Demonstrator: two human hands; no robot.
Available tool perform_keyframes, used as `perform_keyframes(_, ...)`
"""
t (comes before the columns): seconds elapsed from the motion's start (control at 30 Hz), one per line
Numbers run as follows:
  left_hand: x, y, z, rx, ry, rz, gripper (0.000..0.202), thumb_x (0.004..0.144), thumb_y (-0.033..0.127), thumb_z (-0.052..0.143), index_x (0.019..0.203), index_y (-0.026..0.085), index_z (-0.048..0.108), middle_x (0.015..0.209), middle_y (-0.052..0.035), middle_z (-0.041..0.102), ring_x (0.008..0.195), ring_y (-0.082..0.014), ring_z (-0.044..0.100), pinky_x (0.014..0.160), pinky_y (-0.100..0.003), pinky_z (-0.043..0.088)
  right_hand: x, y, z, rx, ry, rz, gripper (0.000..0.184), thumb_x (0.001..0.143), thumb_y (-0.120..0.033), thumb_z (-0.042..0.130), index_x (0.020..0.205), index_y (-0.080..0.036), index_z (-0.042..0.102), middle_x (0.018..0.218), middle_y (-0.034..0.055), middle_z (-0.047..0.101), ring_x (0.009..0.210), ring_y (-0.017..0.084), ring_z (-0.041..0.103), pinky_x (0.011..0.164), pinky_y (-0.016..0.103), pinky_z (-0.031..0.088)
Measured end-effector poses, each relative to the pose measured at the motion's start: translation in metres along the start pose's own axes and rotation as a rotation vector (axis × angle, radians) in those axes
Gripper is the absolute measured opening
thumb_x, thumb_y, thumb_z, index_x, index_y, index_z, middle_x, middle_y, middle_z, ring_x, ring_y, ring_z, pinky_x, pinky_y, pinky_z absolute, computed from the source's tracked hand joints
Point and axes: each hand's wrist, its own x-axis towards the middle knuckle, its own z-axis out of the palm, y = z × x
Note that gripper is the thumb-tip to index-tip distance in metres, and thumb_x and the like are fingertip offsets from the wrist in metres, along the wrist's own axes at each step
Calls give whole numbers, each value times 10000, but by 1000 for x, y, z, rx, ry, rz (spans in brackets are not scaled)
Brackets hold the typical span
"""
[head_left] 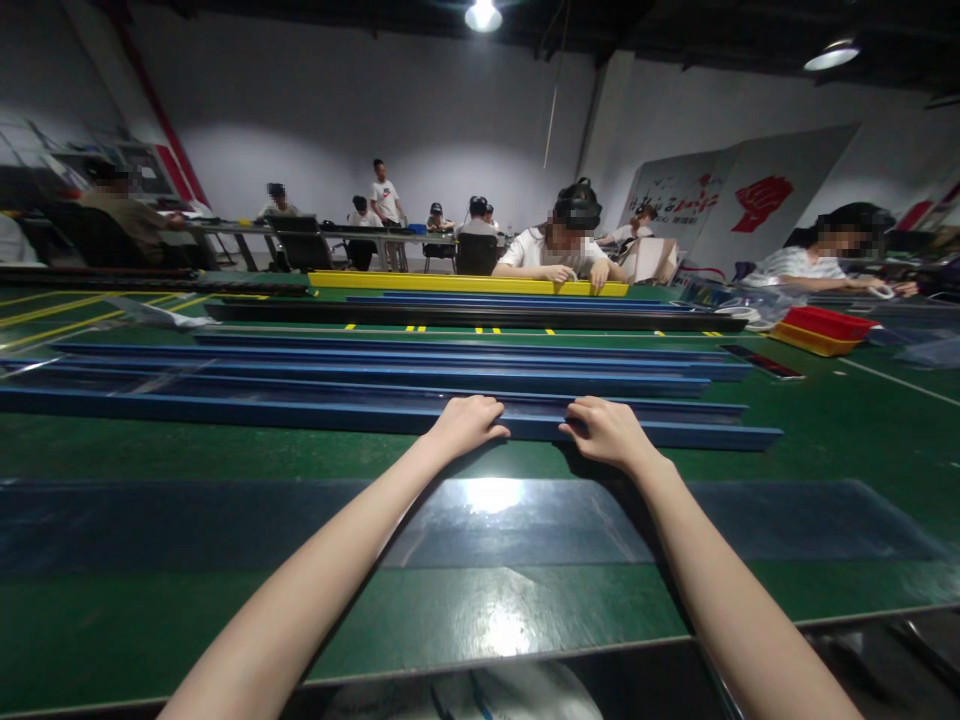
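Both my hands are on the nearest long blue channel strip [352, 415], which lies across the green table. My left hand [466, 422] is closed over its edge, fingers curled to the far side and thumb on the near side. A short gap to the right, my right hand [606, 428] grips the same strip in a similar way. The fingertips of both are partly hidden behind the strip's edge. Closer to me, under my forearms, a long clear plastic sheet [495, 525] lies flat and reflects the ceiling light.
More blue strips [450, 360] lie parallel behind, then a black strip [480, 315]. Across the table a person handles a yellow strip [420, 284]. At right are a phone [763, 361], a red bin [823, 322] and another person. The table's front edge [570, 650] runs below my arms.
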Motion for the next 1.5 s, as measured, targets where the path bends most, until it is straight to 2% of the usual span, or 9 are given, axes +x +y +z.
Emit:
perform_keyframes(0.2, -1, 0, 1, -19, 3, -6, 246, 817, 421, 528, 827, 178, 565, 888, -41, 628, 871, -185, 586, 639, -245, 406, 3, -9, 4, 36, 25, -28, 292, 841, -431, 454, 816, -181, 603, 852, 63, 637, 788, 170, 566, 610, 250, 326)
perform_keyframes(0.47, 0, 0, 2, -10, 10, 3, 249, 819, 419, 524, 830, 173, 565, 883, -40, 632, 869, -187, 589, 653, -248, 417, 15, -32, 16, 27, 96, -115, 215, 861, -351, 478, 832, -165, 579, 829, 72, 632, 774, 164, 556, 602, 241, 318)
perform_keyframes(0.63, 0, 0, 2, -8, 2, 2, 242, 819, 415, 526, 840, 176, 566, 881, -45, 630, 868, -189, 589, 670, -253, 422, 17, -27, 21, 18, 126, -129, 205, 855, -331, 492, 789, -161, 585, 785, 66, 629, 736, 155, 552, 584, 237, 305)
perform_keyframes(1.07, -1, -1, 1, 16, 28, 28, 254, 804, 418, 552, 898, 183, 543, 922, -33, 626, 880, -183, 588, 666, -249, 422, 19, -28, 12, 4, 39, -95, 213, 865, -332, 470, 800, -168, 590, 829, 74, 650, 778, 166, 580, 565, 241, 293)
perform_keyframes(1.5, 0, -2, 5, 37, 56, 45, 280, 793, 413, 573, 945, 183, 529, 957, -29, 616, 920, -180, 566, 700, -252, 424, 7, -6, 9, -7, 8, -23, 190, 846, -319, 464, 798, -183, 587, 839, 55, 652, 758, 160, 587, 556, 244, 283)
